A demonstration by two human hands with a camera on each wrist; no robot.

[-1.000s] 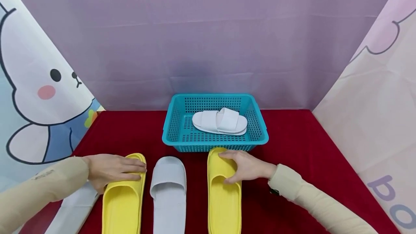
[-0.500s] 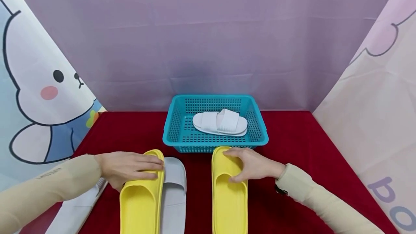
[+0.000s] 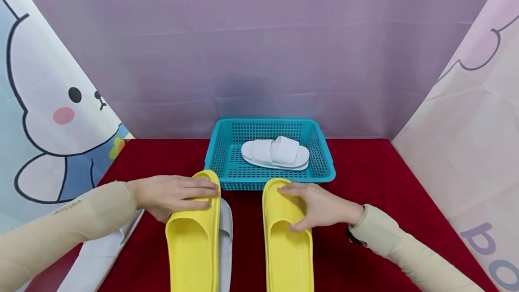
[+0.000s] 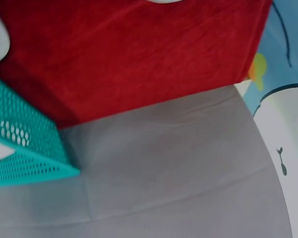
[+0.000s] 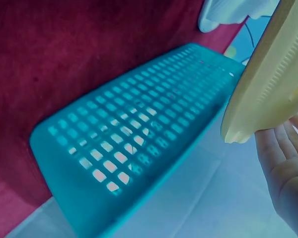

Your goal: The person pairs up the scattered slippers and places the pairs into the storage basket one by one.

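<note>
Two yellow slippers are hanging on the near side of the basket (image 3: pixel 243 180), toes aiming at its near rim, so their long axes are running across the basket's length. The left yellow slipper (image 3: pixel 194 242) is pointing at the basket's near left corner, the right yellow slipper (image 3: pixel 289 247) at roughly the middle of that rim; toe contact with the rim: cannot tell. Left hand (image 3: pixel 178 195) is holding its slipper from the outer side, fingers lying across the strap, thumb hidden. Right hand (image 3: pixel 324 204) is gripping the other from its outer side, thumb spreading wide of the fingers. Both grips are sitting at the toe ends, nearest the basket. A grey slipper (image 3: pixel 225 251) is showing below the basket, partly covered by the left yellow slipper. Two white slippers (image 3: pixel 275 153) are lying inside the basket along its length; another white slipper (image 3: pixel 95 256) is resting well left of it, nearer the person.
</note>
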